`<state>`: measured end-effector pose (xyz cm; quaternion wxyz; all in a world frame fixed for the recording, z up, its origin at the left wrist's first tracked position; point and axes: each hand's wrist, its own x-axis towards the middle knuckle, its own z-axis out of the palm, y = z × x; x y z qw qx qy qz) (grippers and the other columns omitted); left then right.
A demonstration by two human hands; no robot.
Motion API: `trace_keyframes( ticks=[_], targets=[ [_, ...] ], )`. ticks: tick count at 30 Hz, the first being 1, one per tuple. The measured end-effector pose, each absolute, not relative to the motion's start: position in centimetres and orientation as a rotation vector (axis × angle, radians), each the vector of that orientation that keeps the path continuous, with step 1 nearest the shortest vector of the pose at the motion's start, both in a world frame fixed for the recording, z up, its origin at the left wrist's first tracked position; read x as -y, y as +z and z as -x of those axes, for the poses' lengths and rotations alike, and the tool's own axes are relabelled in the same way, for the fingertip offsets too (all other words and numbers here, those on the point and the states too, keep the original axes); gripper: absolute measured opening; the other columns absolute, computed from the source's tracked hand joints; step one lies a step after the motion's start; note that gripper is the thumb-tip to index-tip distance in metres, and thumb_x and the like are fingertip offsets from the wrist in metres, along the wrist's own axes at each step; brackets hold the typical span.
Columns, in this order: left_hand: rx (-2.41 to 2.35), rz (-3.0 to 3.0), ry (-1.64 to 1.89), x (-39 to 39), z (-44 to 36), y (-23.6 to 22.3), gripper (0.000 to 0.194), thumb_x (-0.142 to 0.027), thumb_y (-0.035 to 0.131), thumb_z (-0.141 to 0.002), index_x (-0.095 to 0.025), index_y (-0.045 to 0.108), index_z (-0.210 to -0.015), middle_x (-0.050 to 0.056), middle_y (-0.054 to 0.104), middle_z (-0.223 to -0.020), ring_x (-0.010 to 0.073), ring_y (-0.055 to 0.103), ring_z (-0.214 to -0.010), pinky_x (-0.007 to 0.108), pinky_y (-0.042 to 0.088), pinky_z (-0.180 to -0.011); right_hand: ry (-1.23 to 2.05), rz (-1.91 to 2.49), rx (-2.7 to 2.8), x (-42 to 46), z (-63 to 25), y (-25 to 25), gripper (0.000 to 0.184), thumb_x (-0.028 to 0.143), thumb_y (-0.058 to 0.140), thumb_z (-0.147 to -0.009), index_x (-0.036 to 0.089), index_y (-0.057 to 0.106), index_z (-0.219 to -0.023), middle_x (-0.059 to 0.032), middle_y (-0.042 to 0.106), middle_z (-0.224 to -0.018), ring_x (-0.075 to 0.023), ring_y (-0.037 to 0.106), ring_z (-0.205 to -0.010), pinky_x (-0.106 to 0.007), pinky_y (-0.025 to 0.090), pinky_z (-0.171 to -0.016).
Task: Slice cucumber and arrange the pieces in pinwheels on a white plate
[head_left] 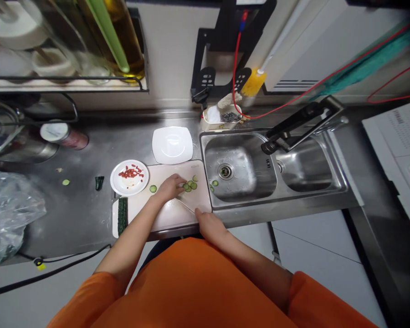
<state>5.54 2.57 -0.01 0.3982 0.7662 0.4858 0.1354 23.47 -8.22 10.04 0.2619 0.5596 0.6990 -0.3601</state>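
My left hand (171, 186) rests on the pale cutting board (171, 214), fingers curled over a cucumber piece beside a cluster of cucumber slices (190, 185). My right hand (207, 224) sits at the board's front right corner, gripping the handle of a knife (186, 202) whose blade points toward the slices. One lone slice (152, 188) lies left of my left hand. A dark cucumber length (122, 215) lies along the board's left end.
A small white plate with red pieces (129, 176) touches the board's far left. An empty square plate (172, 144) stands behind. The steel double sink (269, 166) with a black faucet (300, 123) is right. Plastic bag (7, 214) at left; cucumber scraps (99, 182) on counter.
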Motion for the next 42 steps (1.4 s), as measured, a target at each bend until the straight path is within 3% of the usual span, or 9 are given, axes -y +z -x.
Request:
trace_keyframes(
  ticks=[10, 15, 19, 27, 33, 42],
  targets=[
    [-1.245, -1.995, 0.227, -2.7, -6.4, 0.8, 0.021, -0.020, 0.062, -0.069, -0.022, 0.063, -0.090, 0.003, 0.055, -0.092, 0.0150, 0.055, -0.075, 0.029, 0.046, -0.072, -0.966, -1.518, -1.931, 8.6, -23.7, 9.5, 0.035, 0.004, 0.030, -0.087, 0.015, 0.046, -0.116, -0.0153, 0.066, -0.093, -0.0257, 0.064, -0.094, -0.032, 0.048, -0.072],
    [-1.252, -1.954, 0.231, -2.6, -6.4, 1.7, 0.007, -0.017, 0.057, -0.070, -0.020, 0.061, -0.075, 0.000, 0.058, -0.072, 0.0143, 0.052, -0.068, 0.025, 0.040, -0.064, -0.979, -1.505, -1.936, 8.3, -23.8, 9.6, 0.036, 0.004, 0.029, -0.086, 0.014, 0.046, -0.116, -0.0152, 0.066, -0.092, -0.0263, 0.064, -0.093, -0.033, 0.048, -0.070],
    [-1.332, -1.798, 0.270, -1.8, -4.6, 2.8, 0.008, -0.022, 0.054, -0.073, -0.020, 0.062, -0.074, -0.002, 0.060, -0.065, 0.0120, 0.052, -0.061, 0.023, 0.037, -0.058, -0.980, -1.506, -1.922, 8.3, -23.9, 9.6, 0.037, 0.003, 0.031, -0.084, 0.015, 0.046, -0.117, -0.0145, 0.066, -0.091, -0.0266, 0.064, -0.092, -0.032, 0.048, -0.070],
    [-1.458, -1.762, 0.275, -0.1, -1.7, 3.1, 0.016, -0.026, 0.051, -0.077, -0.020, 0.066, -0.075, -0.001, 0.065, -0.068, 0.0132, 0.056, -0.064, 0.024, 0.040, -0.061, -0.996, -1.505, -1.889, 8.1, -23.9, 9.6, 0.040, 0.003, 0.033, -0.084, 0.016, 0.045, -0.120, -0.0137, 0.065, -0.095, -0.0251, 0.063, -0.093, -0.031, 0.045, -0.071],
    [-1.646, -1.894, 0.511, 2.3, -1.9, 1.3, 0.025, -0.017, 0.049, -0.080, -0.019, 0.065, -0.099, 0.008, 0.067, -0.098, 0.0205, 0.060, -0.093, 0.032, 0.045, -0.086, -0.992, -1.488, -1.880, 7.9, -23.9, 9.7, 0.039, 0.002, 0.036, -0.082, 0.017, 0.045, -0.118, -0.0127, 0.065, -0.093, -0.0239, 0.063, -0.092, -0.029, 0.044, -0.070],
    [-1.836, -1.820, 0.598, 5.7, -2.9, -0.4, 0.023, -0.029, 0.052, -0.085, -0.018, 0.065, -0.100, 0.009, 0.064, -0.092, 0.0209, 0.059, -0.088, 0.034, 0.047, -0.084, -0.961, -1.529, -1.916, 7.7, -22.9, 10.2, 0.039, 0.000, 0.035, -0.080, 0.016, 0.044, -0.115, -0.0126, 0.065, -0.093, -0.0250, 0.063, -0.092, -0.029, 0.046, -0.069]
  ],
)
